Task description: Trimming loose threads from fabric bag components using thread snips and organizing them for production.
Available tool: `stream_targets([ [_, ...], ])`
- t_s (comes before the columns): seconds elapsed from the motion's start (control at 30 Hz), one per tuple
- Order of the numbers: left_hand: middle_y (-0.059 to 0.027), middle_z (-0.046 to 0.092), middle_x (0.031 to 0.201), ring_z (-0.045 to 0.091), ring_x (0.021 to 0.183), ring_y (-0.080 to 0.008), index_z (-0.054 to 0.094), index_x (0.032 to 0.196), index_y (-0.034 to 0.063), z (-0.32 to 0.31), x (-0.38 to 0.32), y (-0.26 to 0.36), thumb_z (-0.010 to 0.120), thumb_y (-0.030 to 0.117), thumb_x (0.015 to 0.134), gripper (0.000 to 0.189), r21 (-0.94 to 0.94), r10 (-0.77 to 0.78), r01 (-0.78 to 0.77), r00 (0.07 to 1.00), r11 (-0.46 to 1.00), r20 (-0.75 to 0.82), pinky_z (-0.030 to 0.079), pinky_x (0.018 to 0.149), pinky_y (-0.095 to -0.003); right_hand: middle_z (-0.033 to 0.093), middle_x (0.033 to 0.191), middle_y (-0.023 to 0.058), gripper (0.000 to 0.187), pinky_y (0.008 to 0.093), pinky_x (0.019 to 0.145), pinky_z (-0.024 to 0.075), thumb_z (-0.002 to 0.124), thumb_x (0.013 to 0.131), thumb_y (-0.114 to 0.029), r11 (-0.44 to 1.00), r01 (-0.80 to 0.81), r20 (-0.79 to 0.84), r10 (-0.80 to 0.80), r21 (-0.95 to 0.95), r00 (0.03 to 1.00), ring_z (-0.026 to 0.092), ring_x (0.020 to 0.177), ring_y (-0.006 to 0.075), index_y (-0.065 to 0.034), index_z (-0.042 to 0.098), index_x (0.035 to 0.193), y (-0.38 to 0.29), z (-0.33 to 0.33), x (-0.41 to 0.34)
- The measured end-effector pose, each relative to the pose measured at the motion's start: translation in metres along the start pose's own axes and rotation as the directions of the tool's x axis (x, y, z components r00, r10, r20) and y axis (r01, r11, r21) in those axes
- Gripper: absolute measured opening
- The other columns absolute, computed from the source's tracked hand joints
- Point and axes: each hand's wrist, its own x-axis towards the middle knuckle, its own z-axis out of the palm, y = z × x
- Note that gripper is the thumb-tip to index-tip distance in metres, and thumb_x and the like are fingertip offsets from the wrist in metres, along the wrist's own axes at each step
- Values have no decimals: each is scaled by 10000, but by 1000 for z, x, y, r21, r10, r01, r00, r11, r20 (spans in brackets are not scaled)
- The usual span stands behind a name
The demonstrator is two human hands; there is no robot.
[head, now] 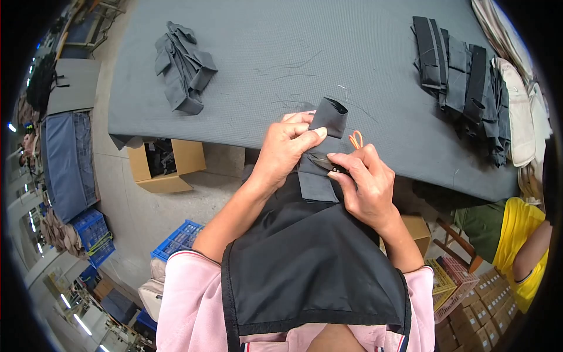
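My left hand (pixel 288 143) pinches a dark grey fabric strip (pixel 320 187) near its folded, looped upper end, at the front edge of the covered table. My right hand (pixel 367 180) holds small thread snips (pixel 323 162), whose blades lie against the strip below my left thumb. An orange cord loop (pixel 356 139) sticks out above my right hand. The strip's lower end hangs over my black apron (pixel 316 273). Whether the blades are parted cannot be told.
Folded dark strips (pixel 184 68) lie at the table's left, and a larger stack (pixel 457 79) at its right. Loose threads (pixel 294 75) lie between. An open cardboard box (pixel 191 156) stands below the left edge. A person in yellow (pixel 521 246) is at the right.
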Motion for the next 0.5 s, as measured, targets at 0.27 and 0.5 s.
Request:
stream_targets([
  [0.27, -118, 601, 1019, 428, 1134, -210, 669, 716, -34, 0, -1, 1, 644, 151, 788, 200, 5, -21, 21, 1000, 1000, 8, 356, 898, -340, 514, 710, 46, 338, 296, 498, 426, 733, 613, -40, 998, 19, -13, -20, -54, 1000, 519, 560, 192, -53, 617, 930, -2, 1, -3],
  [0.5, -128, 595, 1030, 432, 1133, -216, 675, 731, -32, 1, -2, -1, 648, 153, 783, 193, -47, -58, 58, 998, 997, 0, 365, 897, -339, 518, 718, 48, 339, 296, 504, 431, 732, 621, -39, 999, 15, -27, -16, -47, 1000, 522, 565, 193, -55, 617, 940, -2, 4, -6],
])
